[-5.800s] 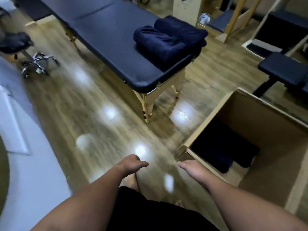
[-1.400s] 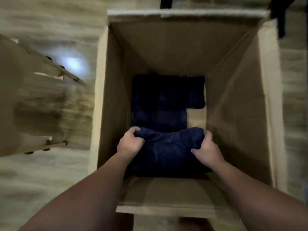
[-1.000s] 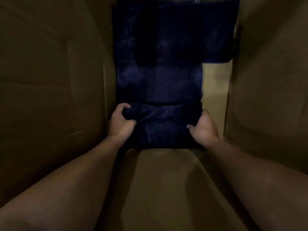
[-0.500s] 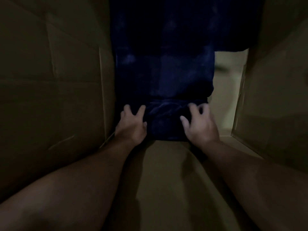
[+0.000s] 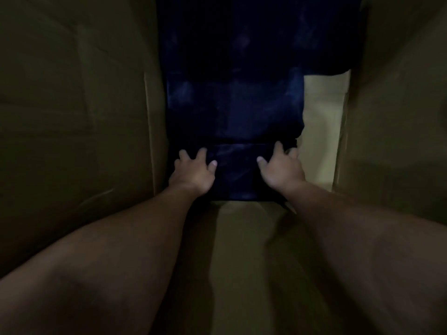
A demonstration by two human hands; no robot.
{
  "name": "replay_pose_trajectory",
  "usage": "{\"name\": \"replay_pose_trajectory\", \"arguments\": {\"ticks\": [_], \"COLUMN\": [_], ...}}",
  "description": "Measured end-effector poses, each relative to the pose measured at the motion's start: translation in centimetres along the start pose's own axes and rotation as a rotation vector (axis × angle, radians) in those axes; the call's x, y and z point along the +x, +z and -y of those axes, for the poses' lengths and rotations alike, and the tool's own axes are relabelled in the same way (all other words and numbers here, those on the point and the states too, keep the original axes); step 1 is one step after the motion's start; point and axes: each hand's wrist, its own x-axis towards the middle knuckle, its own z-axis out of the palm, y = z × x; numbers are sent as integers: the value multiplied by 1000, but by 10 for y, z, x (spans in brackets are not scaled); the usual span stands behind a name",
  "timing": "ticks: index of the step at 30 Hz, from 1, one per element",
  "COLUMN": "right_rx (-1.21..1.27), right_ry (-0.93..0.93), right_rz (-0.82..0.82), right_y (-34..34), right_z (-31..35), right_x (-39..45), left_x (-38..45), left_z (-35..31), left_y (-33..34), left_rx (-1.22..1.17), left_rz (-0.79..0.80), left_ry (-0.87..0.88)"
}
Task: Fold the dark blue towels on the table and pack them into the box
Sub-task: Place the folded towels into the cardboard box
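Note:
I look deep into a dim cardboard box. A folded dark blue towel lies on the box floor at its near end. My left hand rests on the towel's left edge with fingers spread. My right hand rests on its right edge, fingers spread too. Beyond it lie other folded dark blue towels, filling the far and middle part of the floor.
Tall cardboard walls close in on the left and on the right. A strip of bare box floor shows to the right of the towels. Both forearms reach down along the near wall.
My hands carried the towel down into the box, set it on the floor, and let go of their grip; the fingers now lie spread on it.

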Motion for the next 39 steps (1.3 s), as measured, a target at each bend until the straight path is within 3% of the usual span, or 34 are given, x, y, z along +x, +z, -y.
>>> {"name": "replay_pose_trajectory", "arguments": {"ticks": [8,15,19,22,26,30,39], "right_rx": [82,296,172,9,-96,-170,-69], "right_ry": [-79,-118,-122,-221,-279,-319,-315], "right_rz": [317,236,217,183,294,284,212], "right_y": [-74,-160,-182,-190,-199,-200,-128], "right_z": [13,12,13,13,14,27,52], "right_x": [-139,-295,-366,-415,-458,-499,-579], "left_x": [-132,-309,-395,-454,-505,-541,-602], "left_z": [-13,-18,-18,-6,21,60,167], "left_y": [-63,-115,-116,-107,-89,-65,-15], "left_rx": [-252,-367,-439,-553,-620,-676,-945], "left_rz": [202,73,-15,-109,-131,-188,-215], "left_ry": [-45,-35,-54,-50,-62,-51,-51]}}
